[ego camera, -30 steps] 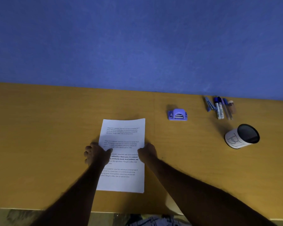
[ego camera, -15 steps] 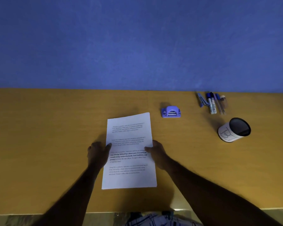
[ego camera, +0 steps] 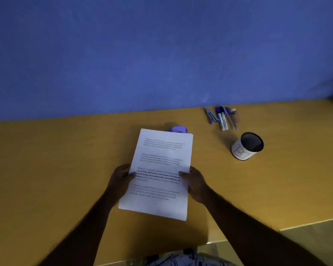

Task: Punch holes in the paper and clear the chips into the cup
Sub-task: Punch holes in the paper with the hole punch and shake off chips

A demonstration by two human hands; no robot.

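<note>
A white printed sheet of paper (ego camera: 161,162) is held above the yellow table (ego camera: 56,160), tilted a little. My left hand (ego camera: 120,179) grips its left edge, thumb on top. At the right edge my right hand (ego camera: 195,179) grips it the same way. The far edge of the paper covers most of a small purple hole punch (ego camera: 178,129); only the punch's top shows. A white cup (ego camera: 246,145) with a dark inside and a drawn mark stands to the right, apart from both hands.
Several pens and markers (ego camera: 222,118) lie at the back right, near the blue wall (ego camera: 161,54). The table's near edge (ego camera: 306,223) runs close to my body.
Both hands have lifted the paper off the table and carried it forward and right, so its far edge now overlaps the hole punch. The camera view has shifted.
</note>
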